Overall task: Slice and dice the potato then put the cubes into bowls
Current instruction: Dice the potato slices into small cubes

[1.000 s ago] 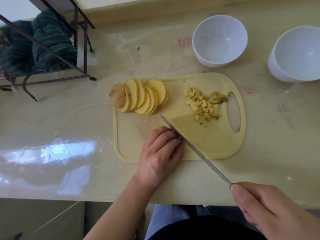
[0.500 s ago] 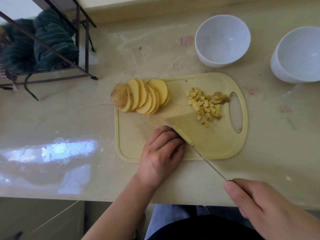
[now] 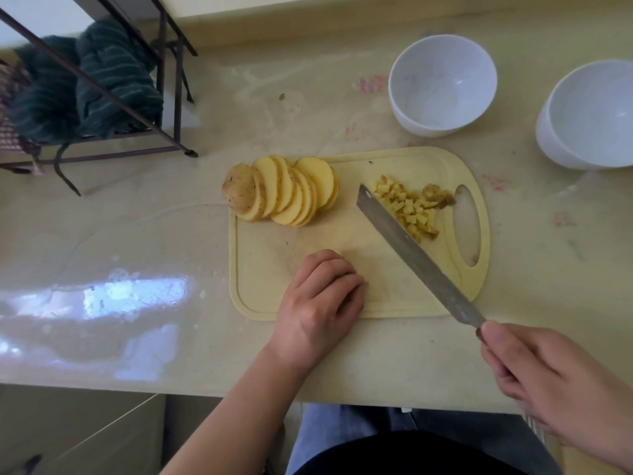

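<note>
Since 0.5 s ago the knife has swung from beside the left hand over to the diced cubes, blade edge touching the pile's left side. Head view: right hand at 4 o'clock grips the handle (mostly hidden). Left hand rests curled on the cutting board at 6 o'clock; prob. holding nothing, can't tell. Potato slices fan at the board's 10 o'clock. Two white bowls sit at 1 and 2 o'clock.
</note>
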`<state>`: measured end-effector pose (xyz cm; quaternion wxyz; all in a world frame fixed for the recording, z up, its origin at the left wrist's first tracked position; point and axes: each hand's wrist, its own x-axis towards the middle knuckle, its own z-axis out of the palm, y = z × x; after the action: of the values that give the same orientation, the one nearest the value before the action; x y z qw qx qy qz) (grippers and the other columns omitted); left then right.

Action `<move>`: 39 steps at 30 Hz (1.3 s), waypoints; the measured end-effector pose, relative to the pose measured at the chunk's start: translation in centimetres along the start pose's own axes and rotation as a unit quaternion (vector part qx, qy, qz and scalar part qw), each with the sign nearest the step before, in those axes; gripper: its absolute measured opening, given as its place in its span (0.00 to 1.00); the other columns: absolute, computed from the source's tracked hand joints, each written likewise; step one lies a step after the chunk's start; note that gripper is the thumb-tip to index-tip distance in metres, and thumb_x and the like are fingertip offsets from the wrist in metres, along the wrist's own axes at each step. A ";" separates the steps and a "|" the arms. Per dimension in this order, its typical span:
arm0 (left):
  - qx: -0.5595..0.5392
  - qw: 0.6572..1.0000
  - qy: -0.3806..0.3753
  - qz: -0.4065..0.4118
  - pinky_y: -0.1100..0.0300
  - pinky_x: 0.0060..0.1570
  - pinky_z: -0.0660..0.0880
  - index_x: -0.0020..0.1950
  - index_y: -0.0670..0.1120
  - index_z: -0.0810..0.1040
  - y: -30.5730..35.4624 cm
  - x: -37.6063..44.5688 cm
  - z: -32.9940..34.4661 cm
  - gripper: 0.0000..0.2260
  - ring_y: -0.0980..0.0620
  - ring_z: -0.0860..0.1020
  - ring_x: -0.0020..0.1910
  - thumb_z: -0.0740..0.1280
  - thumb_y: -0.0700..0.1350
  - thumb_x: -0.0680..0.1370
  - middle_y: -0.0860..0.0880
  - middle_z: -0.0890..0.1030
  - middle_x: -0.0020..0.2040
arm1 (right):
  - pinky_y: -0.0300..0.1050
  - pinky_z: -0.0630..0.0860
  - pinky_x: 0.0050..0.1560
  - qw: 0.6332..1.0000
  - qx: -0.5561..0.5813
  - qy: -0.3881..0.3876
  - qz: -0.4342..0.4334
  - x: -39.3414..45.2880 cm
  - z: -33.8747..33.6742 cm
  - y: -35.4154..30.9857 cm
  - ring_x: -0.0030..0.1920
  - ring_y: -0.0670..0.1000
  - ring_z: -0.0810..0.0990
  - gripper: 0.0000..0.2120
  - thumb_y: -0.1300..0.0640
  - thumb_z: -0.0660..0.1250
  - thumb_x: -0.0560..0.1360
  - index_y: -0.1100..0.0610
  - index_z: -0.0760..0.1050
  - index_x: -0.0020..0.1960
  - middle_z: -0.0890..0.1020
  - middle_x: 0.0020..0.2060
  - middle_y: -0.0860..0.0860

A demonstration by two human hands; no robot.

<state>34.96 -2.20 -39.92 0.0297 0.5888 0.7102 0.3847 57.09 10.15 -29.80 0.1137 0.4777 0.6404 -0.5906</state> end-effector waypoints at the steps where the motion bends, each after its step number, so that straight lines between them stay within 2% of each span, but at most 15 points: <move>1: 0.000 1.000 0.000 0.002 0.52 0.56 0.78 0.45 0.35 0.85 0.0 0.0 0.0 0.03 0.43 0.80 0.51 0.77 0.34 0.75 0.41 0.83 0.46 | 0.32 0.57 0.21 1.000 0.006 -0.006 0.000 0.0 0.0 -0.1 0.23 0.45 0.56 0.32 0.27 0.55 0.65 0.58 0.63 0.33 0.61 0.25 0.48; 7: 0.007 1.000 0.013 -0.002 0.53 0.56 0.78 0.45 0.35 0.85 0.1 -0.2 -1.1 0.03 0.43 0.79 0.52 0.76 0.35 0.75 0.41 0.83 0.46 | 0.32 0.59 0.23 0.999 -0.011 -0.029 -0.015 -1.0 1.3 -0.5 0.21 0.44 0.60 0.34 0.25 0.54 0.66 0.59 0.65 0.33 0.64 0.22 0.48; 14: 0.009 1.000 0.006 0.004 0.53 0.56 0.78 0.44 0.34 0.85 -0.2 -0.2 -0.9 0.03 0.41 0.81 0.50 0.76 0.34 0.74 0.41 0.84 0.46 | 0.40 0.60 0.29 0.996 -0.079 -0.033 -0.035 -1.5 2.5 -0.3 0.25 0.44 0.63 0.42 0.17 0.48 0.62 0.59 0.64 0.36 0.65 0.23 0.50; 19: 0.005 1.000 0.007 0.006 0.53 0.55 0.78 0.44 0.34 0.85 -0.4 -0.3 -0.9 0.03 0.42 0.81 0.50 0.76 0.34 0.74 0.41 0.84 0.46 | 0.36 0.60 0.29 0.995 -0.092 -0.029 -0.023 -1.8 2.5 -0.1 0.25 0.45 0.63 0.44 0.15 0.46 0.59 0.58 0.64 0.36 0.63 0.23 0.49; 25: -0.001 1.000 0.003 0.005 0.51 0.54 0.79 0.44 0.34 0.85 -0.5 -0.3 -0.8 0.03 0.41 0.82 0.49 0.77 0.33 0.73 0.41 0.84 0.46 | 0.37 0.60 0.29 0.994 -0.100 -0.043 -0.003 -2.3 2.3 0.3 0.25 0.46 0.63 0.44 0.14 0.45 0.57 0.56 0.65 0.36 0.64 0.23 0.51; 30: -0.001 1.000 0.006 0.000 0.54 0.57 0.78 0.45 0.34 0.85 -0.4 -0.2 -0.8 0.03 0.42 0.81 0.51 0.77 0.33 0.73 0.40 0.84 0.46 | 0.37 0.64 0.31 0.991 -0.126 -0.042 0.007 -2.0 2.5 -0.7 0.27 0.44 0.66 0.41 0.17 0.42 0.61 0.55 0.65 0.39 0.67 0.25 0.50; 33: -0.010 1.000 0.002 0.001 0.53 0.57 0.79 0.45 0.34 0.85 -0.5 -0.3 -0.8 0.03 0.43 0.81 0.51 0.76 0.34 0.74 0.40 0.84 0.47 | 0.45 0.69 0.35 0.989 -0.140 -0.035 -0.011 -1.0 3.0 -0.6 0.28 0.44 0.66 0.46 0.15 0.39 0.58 0.59 0.64 0.37 0.68 0.27 0.51; 36: -0.013 1.000 -0.002 0.001 0.52 0.56 0.79 0.46 0.34 0.85 -0.6 -0.3 -0.8 0.03 0.42 0.82 0.51 0.75 0.34 0.75 0.40 0.84 0.47 | 0.51 0.70 0.38 0.991 -0.128 -0.031 -0.020 -0.2 3.4 -0.5 0.28 0.44 0.65 0.45 0.17 0.42 0.62 0.61 0.64 0.37 0.67 0.27 0.51; 39: -0.010 1.000 0.002 -0.003 0.53 0.56 0.79 0.45 0.35 0.85 -0.5 -0.3 -0.8 0.02 0.43 0.81 0.51 0.76 0.34 0.75 0.41 0.84 0.46 | 0.47 0.65 0.34 0.994 -0.102 -0.029 -0.023 -0.1 3.1 -0.1 0.28 0.44 0.63 0.39 0.22 0.47 0.66 0.61 0.62 0.37 0.64 0.26 0.50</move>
<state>34.23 -2.90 -39.73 0.0357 0.5856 0.7082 0.3928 55.76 7.44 -30.53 0.1665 0.4315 0.7048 -0.5379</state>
